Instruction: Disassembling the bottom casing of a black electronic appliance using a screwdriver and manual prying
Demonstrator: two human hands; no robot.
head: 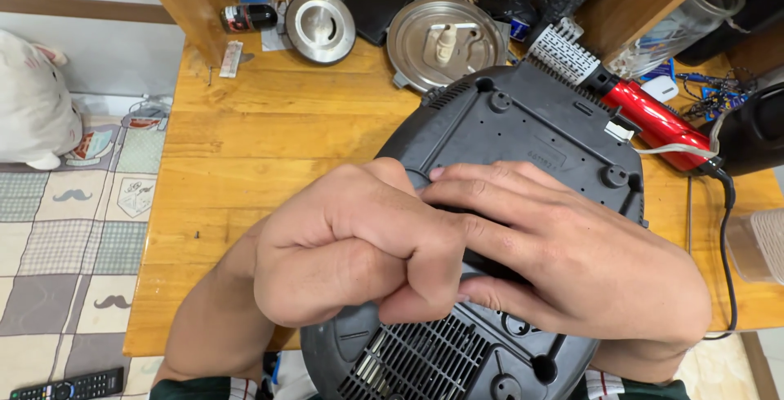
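A wooden table (245, 130) fills most of the view, and everything else is placed here by the black appliance base (523, 147) that lies upside down on it, underside up, with round feet, screw holes and a vent grille at its near end. The base reaches from the table's middle to its near edge, close to the person.

Left of the base, beyond the table edge, lies a patchwork mat (73, 236), with a white plush toy (33, 98) at its far side and a remote (69, 385) at its near corner.

Both hands rest on the middle of the base. The right hand (588, 261) lies flat on it, fingers stretched out and together, pointing left, pressing on the plastic without gripping anything. The left hand (351, 253) is curled into a loose fist against the right one's fingers; whether it holds something small inside I cannot tell.

Just behind the base lies a round metal lid (445, 40), inner side up, with a smaller shiny lid (320, 26) to its left. Behind and to the right of the base lies a red hair-dryer brush (645, 114), its pale bristle head nearly touching the base. A black cord (725, 236) runs down the table on the right of the base.
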